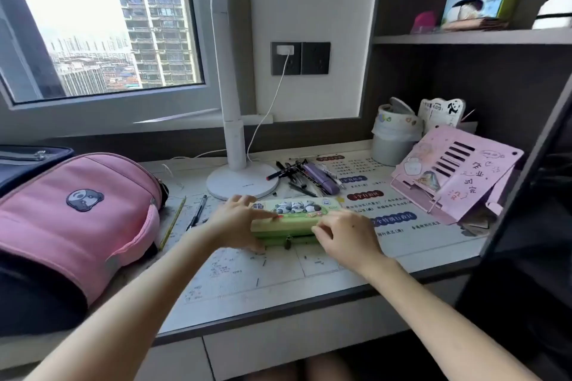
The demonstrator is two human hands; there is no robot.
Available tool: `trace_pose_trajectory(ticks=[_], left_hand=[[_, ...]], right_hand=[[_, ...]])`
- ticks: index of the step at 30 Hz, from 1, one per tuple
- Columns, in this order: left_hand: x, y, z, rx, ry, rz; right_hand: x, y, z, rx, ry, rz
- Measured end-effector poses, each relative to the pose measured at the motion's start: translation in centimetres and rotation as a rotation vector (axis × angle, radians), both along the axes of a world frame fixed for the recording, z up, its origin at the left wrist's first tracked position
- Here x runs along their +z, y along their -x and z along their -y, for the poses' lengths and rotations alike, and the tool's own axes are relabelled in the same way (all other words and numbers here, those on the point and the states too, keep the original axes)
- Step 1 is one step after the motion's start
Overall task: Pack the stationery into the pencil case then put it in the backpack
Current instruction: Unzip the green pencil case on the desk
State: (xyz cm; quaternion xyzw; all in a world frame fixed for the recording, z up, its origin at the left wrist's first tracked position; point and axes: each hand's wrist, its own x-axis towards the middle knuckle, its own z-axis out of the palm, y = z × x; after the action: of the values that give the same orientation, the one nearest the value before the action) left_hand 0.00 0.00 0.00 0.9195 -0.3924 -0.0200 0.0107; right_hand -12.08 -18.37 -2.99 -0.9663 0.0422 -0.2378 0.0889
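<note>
Hands (238,223) (343,235) flank case (294,216) (fingers curled)

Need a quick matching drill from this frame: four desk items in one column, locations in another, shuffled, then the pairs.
Items
1. pencil case
2. backpack
3. lamp base
4. bookstand

Places
A. far right of the desk, tilted up
B. left edge of the desk, lying down
C. behind the pencil case, centre of the desk
D. between the left hand and right hand

Pairs: 1-D, 2-B, 3-C, 4-A
</note>
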Motion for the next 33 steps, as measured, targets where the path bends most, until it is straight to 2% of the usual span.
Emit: trace_pose_trajectory(ticks=[1, 4, 5, 12, 17, 19, 25, 29, 33], left_hand=[[0.3, -0.5, 0.6, 0.006, -0.035, -0.078], [0.9, -1.7, 2.3, 0.054, 0.023, -0.385], [0.9, -2.1, 2.9, 0.053, 0.022, -0.420], [0.4, -3.1, 5.3, -0.005, -0.235, -0.137], [0.8, -3.4, 4.9, 0.054, -0.093, -0.368], [0.7, -3.7, 5.3, 0.083, -0.042, -0.399], [0.6, -3.5, 8.6, 0.157, 0.052, -0.307], [0.1, -3.7, 10.6, 0.217, -0.065, -0.215], [0.0, -3.6, 11.9, 0.239, -0.197, -0.174]], right_hand=[[-0.6, -0.6, -0.1, -0.016, -0.029, -0.037], [-1.5, -1.8, -1.4, -0.081, -0.099, -0.090], [-2.0, -2.0, -1.9, -0.107, -0.124, -0.098], [-4.7, -2.9, -3.3, -0.227, -0.240, -0.034], [-5.1, -3.4, -1.9, -0.110, -0.321, -0.027], [-5.0, -3.5, -1.4, -0.130, -0.371, -0.042], [-4.0, -4.1, -0.5, -0.222, -0.749, -0.137], [-3.9, -4.3, 0.0, -0.237, -0.847, -0.195], [-3.7, -4.8, 0.7, -0.197, -1.132, -0.240]])
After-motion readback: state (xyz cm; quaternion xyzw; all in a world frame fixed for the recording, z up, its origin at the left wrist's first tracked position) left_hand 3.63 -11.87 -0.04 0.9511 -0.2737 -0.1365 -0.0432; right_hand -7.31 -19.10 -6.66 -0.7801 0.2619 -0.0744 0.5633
